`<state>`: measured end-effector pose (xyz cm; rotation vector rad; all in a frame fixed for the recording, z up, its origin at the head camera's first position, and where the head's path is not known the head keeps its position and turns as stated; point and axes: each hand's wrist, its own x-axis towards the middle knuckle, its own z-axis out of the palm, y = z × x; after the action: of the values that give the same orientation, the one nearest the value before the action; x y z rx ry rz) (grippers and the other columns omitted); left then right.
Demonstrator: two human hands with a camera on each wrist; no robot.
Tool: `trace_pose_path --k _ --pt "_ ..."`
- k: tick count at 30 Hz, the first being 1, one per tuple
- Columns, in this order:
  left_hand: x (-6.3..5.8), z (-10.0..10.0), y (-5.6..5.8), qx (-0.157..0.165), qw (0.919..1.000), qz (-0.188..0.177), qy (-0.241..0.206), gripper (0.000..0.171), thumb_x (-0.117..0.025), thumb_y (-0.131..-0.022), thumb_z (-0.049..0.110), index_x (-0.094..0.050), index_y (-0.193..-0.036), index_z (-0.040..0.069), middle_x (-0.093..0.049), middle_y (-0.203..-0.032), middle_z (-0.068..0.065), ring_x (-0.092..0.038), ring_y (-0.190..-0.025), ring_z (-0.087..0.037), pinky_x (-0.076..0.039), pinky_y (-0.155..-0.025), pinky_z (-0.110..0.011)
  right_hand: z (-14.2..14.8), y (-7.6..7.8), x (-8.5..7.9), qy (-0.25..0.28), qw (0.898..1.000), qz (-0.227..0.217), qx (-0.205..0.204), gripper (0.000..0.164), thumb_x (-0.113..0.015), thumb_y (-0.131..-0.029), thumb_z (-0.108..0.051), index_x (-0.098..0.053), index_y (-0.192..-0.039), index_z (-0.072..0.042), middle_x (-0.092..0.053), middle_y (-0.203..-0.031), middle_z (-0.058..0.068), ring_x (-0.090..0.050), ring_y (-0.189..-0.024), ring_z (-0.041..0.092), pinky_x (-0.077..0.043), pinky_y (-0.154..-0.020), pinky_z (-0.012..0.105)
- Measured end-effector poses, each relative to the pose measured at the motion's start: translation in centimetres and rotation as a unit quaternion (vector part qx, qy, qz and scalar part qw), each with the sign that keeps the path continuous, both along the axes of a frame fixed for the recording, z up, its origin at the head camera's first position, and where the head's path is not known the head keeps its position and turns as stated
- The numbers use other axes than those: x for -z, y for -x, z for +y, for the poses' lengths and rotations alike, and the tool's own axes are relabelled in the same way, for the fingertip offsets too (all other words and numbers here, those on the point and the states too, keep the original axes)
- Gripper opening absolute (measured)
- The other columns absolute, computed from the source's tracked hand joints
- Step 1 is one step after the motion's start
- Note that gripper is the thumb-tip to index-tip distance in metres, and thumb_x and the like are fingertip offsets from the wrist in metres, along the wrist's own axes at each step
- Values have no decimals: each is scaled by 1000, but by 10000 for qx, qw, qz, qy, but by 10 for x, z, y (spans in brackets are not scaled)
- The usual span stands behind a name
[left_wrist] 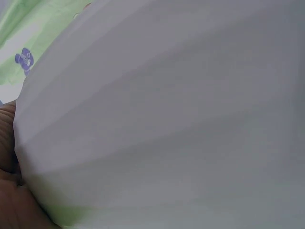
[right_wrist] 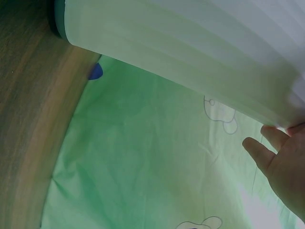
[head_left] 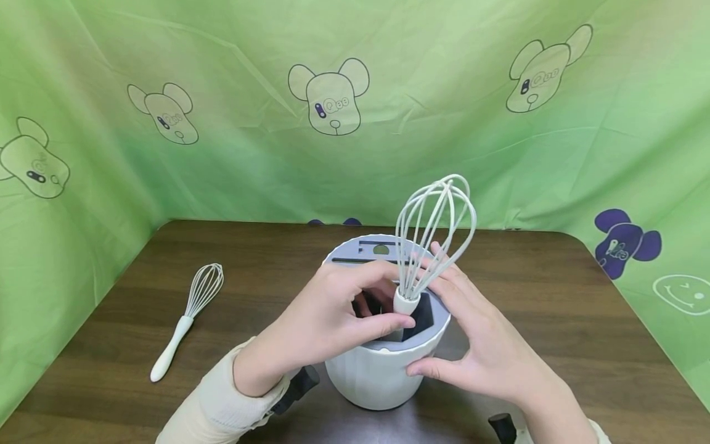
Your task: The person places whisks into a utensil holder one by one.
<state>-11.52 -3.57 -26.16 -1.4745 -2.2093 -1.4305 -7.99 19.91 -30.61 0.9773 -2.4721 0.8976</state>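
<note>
A large white whisk [head_left: 435,228] stands head-up and leans right in the white ribbed utensil holder [head_left: 377,376], its lower handle hidden inside. My left hand [head_left: 338,302] reaches over the grey divided top and holds the whisk just below its wires, thumb in front and fingers partly down in the opening. With my right hand [head_left: 471,333] I steady the holder from the right, thumb on its front wall and fingers along the far rim. The left wrist view is filled by the holder's ribbed wall [left_wrist: 162,105]; the right wrist view shows right fingertips [right_wrist: 259,152] beside it.
A smaller whisk [head_left: 185,324] with a white handle lies on the brown wooden table [head_left: 266,277] to the left. Behind the table and along its sides hangs a green cloth [head_left: 249,160] printed with cartoon animal heads.
</note>
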Motion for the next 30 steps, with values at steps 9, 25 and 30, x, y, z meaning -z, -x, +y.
trace_pose_path --k 9,25,30 --pt "-5 1 2 329 9973 195 622 21 -78 -86 13 -65 -102 10 -73 -81 5 -59 -73 10 -51 -65 -9 2 0 1 -18 9999 -111 84 104 -80 -71 -61 -39 -151 -9 -30 -163 4 -11 -156 26 -13 -124 21" --pt "-10 1 5 436 9941 19 997 13 -75 -89 15 -67 -99 10 -74 -84 5 -63 -78 10 -52 -67 -10 1 1 2 32 9999 125 -12 103 -78 -73 -61 -39 -151 -7 -33 -161 7 -15 -155 26 -13 -124 23" --pt "-10 2 4 447 9934 -106 1047 11 -74 -90 14 -68 -99 10 -73 -85 5 -63 -79 9 -53 -68 -10 1 0 1 -2 9999 -105 78 105 -81 -70 -60 -38 -152 -10 -31 -163 4 -13 -156 25 -13 -124 21"
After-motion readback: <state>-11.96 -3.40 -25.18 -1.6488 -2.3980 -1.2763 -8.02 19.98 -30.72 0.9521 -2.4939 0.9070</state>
